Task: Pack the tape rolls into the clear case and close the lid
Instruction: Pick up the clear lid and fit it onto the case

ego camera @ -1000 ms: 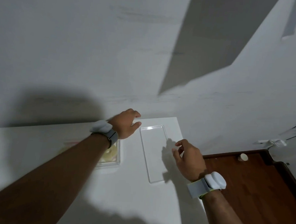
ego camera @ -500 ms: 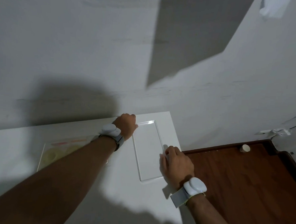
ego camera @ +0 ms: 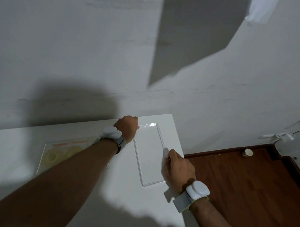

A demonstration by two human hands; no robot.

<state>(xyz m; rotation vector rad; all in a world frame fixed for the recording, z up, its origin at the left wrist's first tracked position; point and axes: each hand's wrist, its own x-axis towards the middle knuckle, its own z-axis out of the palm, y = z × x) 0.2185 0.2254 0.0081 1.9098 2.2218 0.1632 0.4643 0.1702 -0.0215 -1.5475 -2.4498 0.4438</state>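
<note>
On counter [ego camera: 121, 190], both hands at clear lid [ego camera: 149, 153]: left hand [ego camera: 127, 127] curled at far corner, right hand [ego camera: 177, 168] fingers pinching right edge; could slip, being thin and slick. Case [ego camera: 47, 157] with rolls [ego camera: 52, 157] far left under forearm; could get knocked.

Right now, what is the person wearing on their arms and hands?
Both arms are bare, with no sleeves or gloves. The left hand and the right hand each have a band at the wrist: a grey fabric strap holding a smooth, rounded white pod. The right strap shows a thin yellow-green edge. No cables or writing show.
</note>
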